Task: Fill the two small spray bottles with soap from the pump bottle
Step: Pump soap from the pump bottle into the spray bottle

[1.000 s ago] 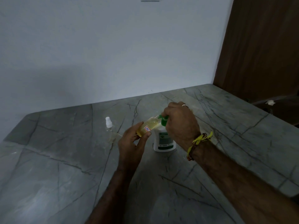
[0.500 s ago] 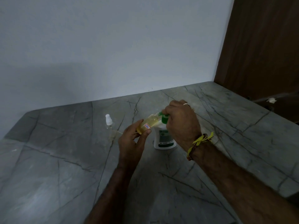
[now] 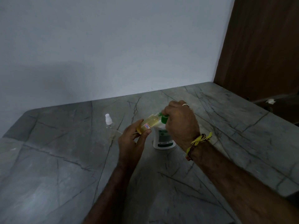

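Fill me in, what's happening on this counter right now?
A person is filling a small spray bottle with yellowish soap. The left hand holds it tilted, mouth against the green nozzle of the pump bottle, which stands on the stone counter. The right hand is curled over the pump head. A second spray bottle, white cap on, stands apart to the left, apparently empty.

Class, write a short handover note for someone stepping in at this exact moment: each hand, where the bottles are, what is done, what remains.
Left hand grips the tilted small bottle, its mouth at the green nozzle.
Right hand holds the pump head of the pump bottle, which stands on the counter.
Done: the held bottle shows yellow soap through most of its body.
Left: top it up if needed, cap it, then fill the second spray bottle, standing capped to the left and apparently empty.
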